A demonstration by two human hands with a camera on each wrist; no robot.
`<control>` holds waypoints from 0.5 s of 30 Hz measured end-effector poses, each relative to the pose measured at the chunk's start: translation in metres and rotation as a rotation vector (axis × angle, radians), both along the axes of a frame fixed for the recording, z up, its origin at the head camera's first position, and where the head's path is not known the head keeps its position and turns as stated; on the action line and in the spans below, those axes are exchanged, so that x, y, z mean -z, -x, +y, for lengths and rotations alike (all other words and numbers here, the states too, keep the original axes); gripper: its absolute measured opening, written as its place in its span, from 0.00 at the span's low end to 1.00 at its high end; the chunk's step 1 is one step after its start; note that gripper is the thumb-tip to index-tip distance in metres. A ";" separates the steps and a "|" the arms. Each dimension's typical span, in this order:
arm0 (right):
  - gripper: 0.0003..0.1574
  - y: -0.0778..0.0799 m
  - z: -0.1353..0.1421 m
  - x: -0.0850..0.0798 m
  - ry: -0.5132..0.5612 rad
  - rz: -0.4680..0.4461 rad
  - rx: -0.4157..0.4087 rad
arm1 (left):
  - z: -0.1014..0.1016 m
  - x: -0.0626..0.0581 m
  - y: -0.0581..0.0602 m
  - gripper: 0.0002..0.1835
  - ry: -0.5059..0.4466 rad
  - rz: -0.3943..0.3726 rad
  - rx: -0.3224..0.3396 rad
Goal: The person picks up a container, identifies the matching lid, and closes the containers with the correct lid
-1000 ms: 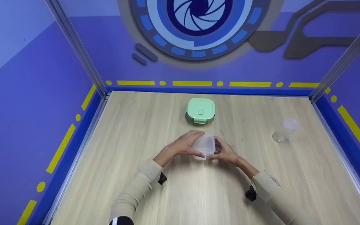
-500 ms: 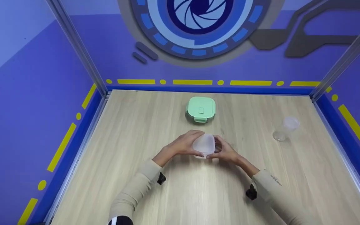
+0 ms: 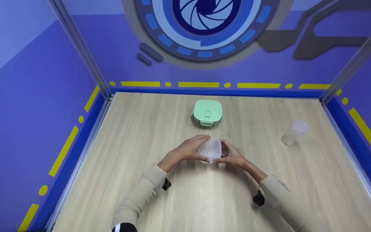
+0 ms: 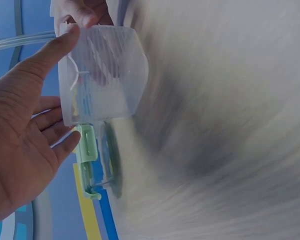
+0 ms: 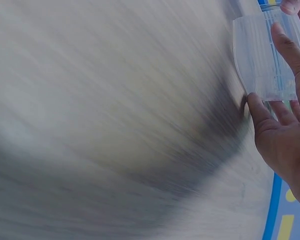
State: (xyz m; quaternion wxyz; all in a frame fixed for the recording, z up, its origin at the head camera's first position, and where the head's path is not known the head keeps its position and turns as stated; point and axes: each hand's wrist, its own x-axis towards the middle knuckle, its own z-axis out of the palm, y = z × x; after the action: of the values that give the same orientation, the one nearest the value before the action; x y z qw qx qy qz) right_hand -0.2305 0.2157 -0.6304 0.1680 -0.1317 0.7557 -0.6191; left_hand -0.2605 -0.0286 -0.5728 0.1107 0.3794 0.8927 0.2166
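Observation:
A translucent white plastic container (image 3: 210, 149) is held between both hands near the middle of the table. My left hand (image 3: 191, 149) grips its left side, thumb at the front edge and fingers at the far side. On the opposite side my right hand (image 3: 233, 156) holds it, the thumb near the front corner. The left wrist view shows the left thumb on the rim of the container (image 4: 105, 75), with the other hand behind its clear wall. In the right wrist view the right fingers and thumb span the container (image 5: 262, 55). Whether its base touches the table cannot be told.
A mint-green lidded food box (image 3: 207, 111) with clip latches stands just beyond the hands. A clear stemmed glass (image 3: 288, 140) stands on the right of the wooden table (image 3: 134, 129). Blue-purple panels (image 3: 92, 48) enclose the back and sides.
The head view has shifted very slightly. Both hands keep their hold on the container in nearly the same place, and the food box and glass stay put.

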 end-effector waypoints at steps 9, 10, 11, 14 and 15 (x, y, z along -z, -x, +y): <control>0.59 0.000 -0.001 0.000 0.012 0.010 -0.004 | 0.013 -0.011 -0.021 0.42 0.162 0.145 -0.041; 0.59 0.000 -0.001 0.000 0.015 0.008 -0.005 | 0.014 -0.012 -0.022 0.41 0.194 0.162 -0.043; 0.60 0.000 -0.001 0.000 0.015 0.006 -0.003 | 0.015 -0.013 -0.024 0.41 0.222 0.174 -0.044; 0.60 0.000 -0.001 0.001 0.014 -0.004 -0.002 | 0.017 -0.013 -0.024 0.41 0.257 0.193 -0.048; 0.60 0.000 -0.001 0.001 0.013 -0.007 -0.001 | 0.017 -0.013 -0.023 0.41 0.251 0.200 -0.049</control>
State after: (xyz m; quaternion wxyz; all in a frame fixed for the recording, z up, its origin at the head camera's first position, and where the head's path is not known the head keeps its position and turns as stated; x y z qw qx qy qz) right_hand -0.2301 0.2142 -0.6314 0.1703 -0.1312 0.7509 -0.6244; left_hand -0.2372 -0.0119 -0.5597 0.0624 0.3603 0.9283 0.0670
